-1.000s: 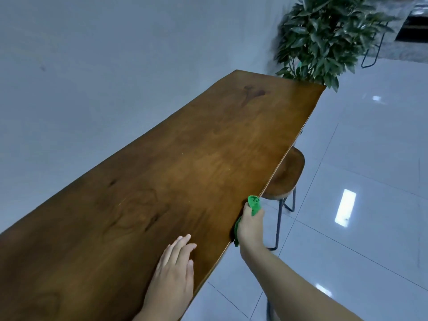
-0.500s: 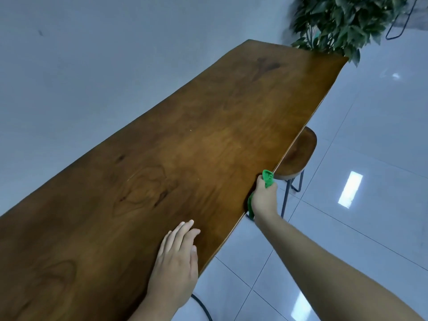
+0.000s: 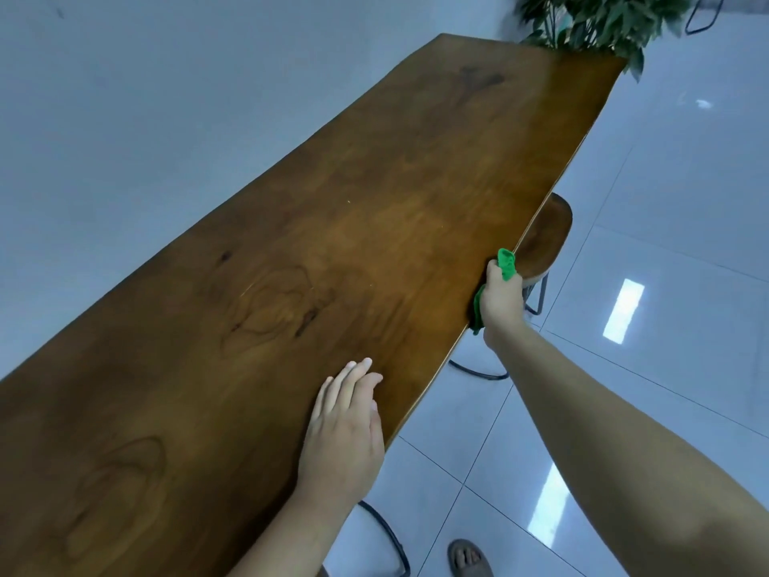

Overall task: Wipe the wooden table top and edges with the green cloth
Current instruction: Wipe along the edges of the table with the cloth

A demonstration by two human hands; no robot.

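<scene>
- Table (image 3: 374,243): bare wooden top; no readable writing is seen.
- Cloth (image 3: 506,263): pressed on the table's right edge, clenched in the right hand (image 3: 501,299).
- Left hand (image 3: 345,435): laid flat and released on the table top, near the same edge.
- Stool (image 3: 545,239): partly tucked under the table, just beyond the cloth.

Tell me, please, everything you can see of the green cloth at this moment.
The green cloth is bright green, soft-looking fabric, bunched up inside the right hand, which presses it against the long side edge of the wooden table. Only two bits show: a crumpled tuft above the fist and a darker fold below the thumb side. The rest is hidden by the hand.
</scene>
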